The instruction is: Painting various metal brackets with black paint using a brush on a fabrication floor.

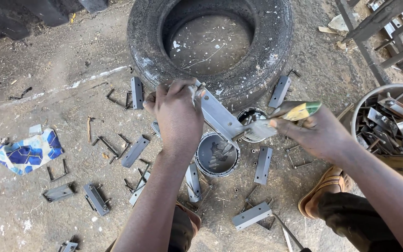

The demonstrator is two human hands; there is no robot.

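My left hand (177, 114) grips one end of a flat grey metal bracket (219, 116) and holds it slanted over an open tin of grey paint (216, 154). My right hand (316, 133) holds a paintbrush (276, 122) with a yellow and green handle; its grey bristles touch the lower end of the bracket. A second small tin (252, 116) stands just behind the brush.
An old tyre (211, 42) lies at the back. Several painted brackets (135, 151) and bent rods are scattered on the dirt floor. A round metal basin (390, 130) of metal parts stands at right, a blue patterned cloth (26, 151) at left. My sandalled foot (320, 193) rests below.
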